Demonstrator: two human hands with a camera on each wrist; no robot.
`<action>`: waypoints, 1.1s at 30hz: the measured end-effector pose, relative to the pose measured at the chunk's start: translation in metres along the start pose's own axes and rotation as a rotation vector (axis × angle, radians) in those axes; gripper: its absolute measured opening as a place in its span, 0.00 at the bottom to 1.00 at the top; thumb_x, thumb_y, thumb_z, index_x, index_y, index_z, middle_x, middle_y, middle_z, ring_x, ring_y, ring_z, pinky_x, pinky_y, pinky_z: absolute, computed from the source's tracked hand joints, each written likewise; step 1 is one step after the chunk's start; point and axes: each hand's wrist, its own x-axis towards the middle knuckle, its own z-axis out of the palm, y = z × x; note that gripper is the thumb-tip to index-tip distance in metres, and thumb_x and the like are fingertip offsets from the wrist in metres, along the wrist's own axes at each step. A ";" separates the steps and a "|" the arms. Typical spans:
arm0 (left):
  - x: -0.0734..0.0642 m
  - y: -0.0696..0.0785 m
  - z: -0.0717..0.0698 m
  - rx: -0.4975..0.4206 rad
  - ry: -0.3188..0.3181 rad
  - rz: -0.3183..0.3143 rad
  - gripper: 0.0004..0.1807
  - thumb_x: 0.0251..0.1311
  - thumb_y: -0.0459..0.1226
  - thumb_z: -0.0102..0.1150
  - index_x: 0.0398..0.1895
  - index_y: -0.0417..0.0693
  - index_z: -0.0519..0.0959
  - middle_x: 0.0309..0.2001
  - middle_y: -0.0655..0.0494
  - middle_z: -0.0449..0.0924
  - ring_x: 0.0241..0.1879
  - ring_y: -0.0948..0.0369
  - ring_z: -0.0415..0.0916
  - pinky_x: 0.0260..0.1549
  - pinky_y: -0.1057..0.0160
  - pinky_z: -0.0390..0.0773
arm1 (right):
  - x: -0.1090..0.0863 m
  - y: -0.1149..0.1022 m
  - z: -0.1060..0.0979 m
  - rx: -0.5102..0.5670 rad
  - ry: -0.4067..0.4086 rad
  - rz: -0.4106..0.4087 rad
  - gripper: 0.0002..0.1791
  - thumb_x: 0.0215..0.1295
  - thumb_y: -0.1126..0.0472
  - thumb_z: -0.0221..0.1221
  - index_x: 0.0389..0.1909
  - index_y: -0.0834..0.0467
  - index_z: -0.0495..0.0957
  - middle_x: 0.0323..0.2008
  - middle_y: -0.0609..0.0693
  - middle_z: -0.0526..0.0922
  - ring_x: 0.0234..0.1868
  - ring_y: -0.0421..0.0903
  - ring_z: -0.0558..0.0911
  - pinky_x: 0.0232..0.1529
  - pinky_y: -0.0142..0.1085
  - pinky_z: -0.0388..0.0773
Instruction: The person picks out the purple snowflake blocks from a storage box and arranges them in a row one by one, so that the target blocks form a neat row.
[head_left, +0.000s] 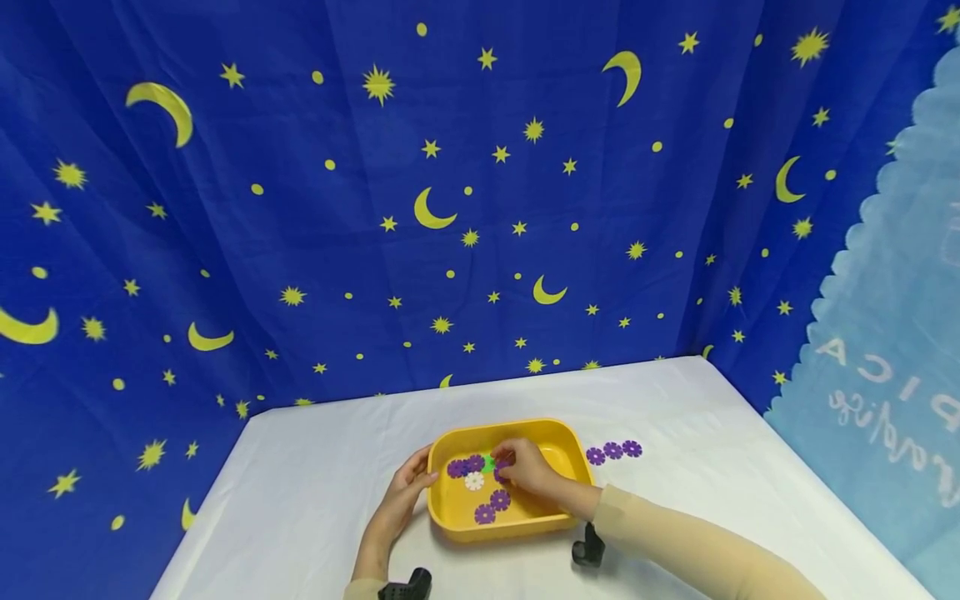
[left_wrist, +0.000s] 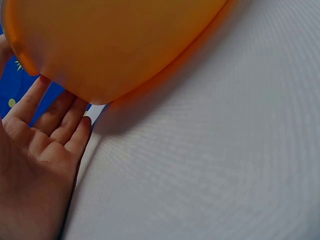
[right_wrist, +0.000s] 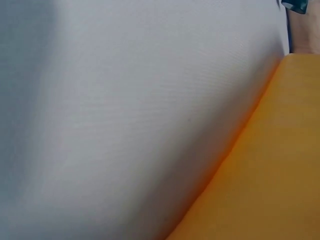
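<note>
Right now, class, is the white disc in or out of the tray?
In: the head view shows the white disc lying inside the tray, with the yellow walls around it.

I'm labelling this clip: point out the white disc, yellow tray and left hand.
White disc [head_left: 474, 481]: head view, its centre.
Yellow tray [head_left: 517, 527]: head view, near wall.
Left hand [head_left: 400, 497]: head view, its middle.

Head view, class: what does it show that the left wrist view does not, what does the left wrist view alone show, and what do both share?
Only the head view: the right hand inside the yellow tub, with purple discs, a white disc and a green piece, plus three purple discs outside.

Only the left wrist view: the left hand from its palm side.

Both: that hand touching the tub, the white cloth and the blue curtain.
</note>
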 end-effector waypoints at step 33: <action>0.003 -0.001 -0.001 0.030 -0.012 0.001 0.31 0.62 0.33 0.53 0.69 0.34 0.59 0.69 0.37 0.61 0.61 0.65 0.67 0.58 0.76 0.69 | -0.007 -0.015 -0.022 0.278 0.269 0.104 0.10 0.52 0.73 0.63 0.36 0.73 0.80 0.32 0.63 0.85 0.31 0.45 0.85 0.33 0.29 0.83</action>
